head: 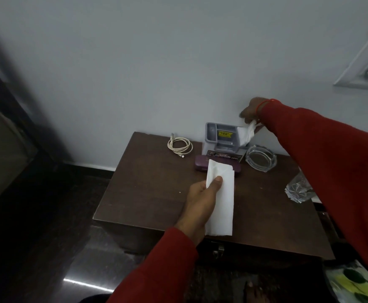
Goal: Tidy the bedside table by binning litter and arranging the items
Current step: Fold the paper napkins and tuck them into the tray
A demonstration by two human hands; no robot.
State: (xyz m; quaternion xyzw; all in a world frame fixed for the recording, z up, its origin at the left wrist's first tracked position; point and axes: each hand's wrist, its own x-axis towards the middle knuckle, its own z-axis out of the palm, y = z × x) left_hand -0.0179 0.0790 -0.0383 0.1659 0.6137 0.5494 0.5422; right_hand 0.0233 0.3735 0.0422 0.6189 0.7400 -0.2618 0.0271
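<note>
In the head view, the left hand point(197, 202) holds a flat, folded white tissue point(221, 197) over the middle of the dark wooden table point(139, 193), its grip narrow with the thumb pressed on top. The right hand point(251, 110) pinches a crumpled white tissue point(247, 135) above the far edge, at the right side of a grey plastic organiser point(219, 136) bearing a yellow label. Beside the organiser, toward the far right corner, sits a clear glass ashtray point(260, 158). A purple case point(202, 164) lies just in front of the organiser, partly hidden by the folded tissue. A coiled white cable point(179, 146) rests near the far edge, left of the organiser. A cut glass tumbler point(297, 189) stands at the right edge.
</note>
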